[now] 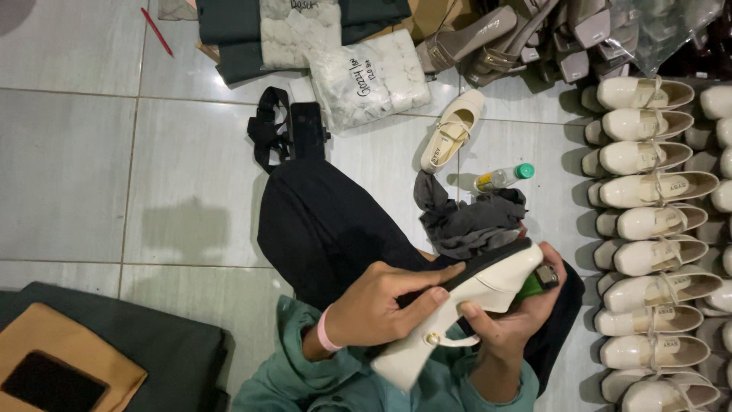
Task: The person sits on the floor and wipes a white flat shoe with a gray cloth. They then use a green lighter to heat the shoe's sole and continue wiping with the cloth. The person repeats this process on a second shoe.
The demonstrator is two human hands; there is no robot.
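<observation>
A cream block-heeled shoe (pixel 457 313) is held over the lap, sole side turned up and toe pointing down toward the camera, between both hands. The left hand (pixel 389 301) is laid across the dark sole, its fingers (pixel 431 278) stretched flat along the sole edge and its thumb pressed at the side of the upper; a pink wristband (pixel 326 329) is seen on that wrist. The right hand (pixel 518 320) is closed around the heel end from below, thumb hooked near the strap and its small gold buckle (pixel 433 338). In the same hand a green lighter (pixel 537 282) is pinched against the heel block (only its metal top and part of the body are visible).

A crumpled grey cloth (pixel 473 217) lies on the black trouser leg (pixel 328 229) just beyond the shoe. On the tiled floor (pixel 69 175) past it are found a single cream shoe (pixel 451 131), a small bottle with a green cap (pixel 503 177) and a black strap with a box (pixel 293 133). Rows of matching cream shoes (pixel 656 221) stand at the right, cut off by the frame edge. Bags of white padding (pixel 370 76) and a heap of taupe heels (pixel 526 38) lie at the top.

The shoe's inner side is hidden, and the right-hand fingers are mostly covered by the heel.
</observation>
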